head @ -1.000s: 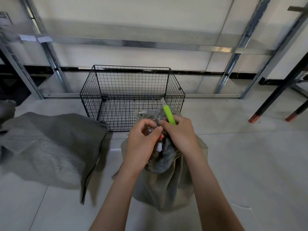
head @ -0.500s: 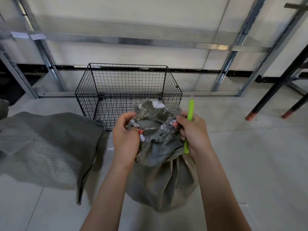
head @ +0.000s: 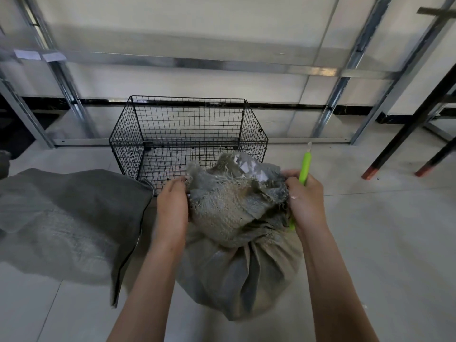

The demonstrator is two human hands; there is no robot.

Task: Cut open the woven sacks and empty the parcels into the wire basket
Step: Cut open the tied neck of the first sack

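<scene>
The left hand [head: 172, 206] grips the left side of the frayed mouth of the woven sack [head: 237, 272], fingers curled into the cloth. The right hand [head: 306, 201] pinches the mouth's right side while also clasping a green cutter [head: 305, 166], whose blade end points up and away from the fabric. Between the hands the mouth is spread, and a pale glossy patch [head: 246, 166] shows in the opening, probably a parcel. Below the hands the sack narrows to a gathered neck, then bulges out full on the tiled floor [head: 370, 255], just in front of the wire basket [head: 254, 137]. The weave looks soft and limp, and its cut edge is shedding threads, so a hold on the rim alone would likely slip or tear under the load. The rounded body suggests some weight, so tipping it would call for one hand low on the bulge. A second sack [head: 69, 218] lies flat to the left.
</scene>
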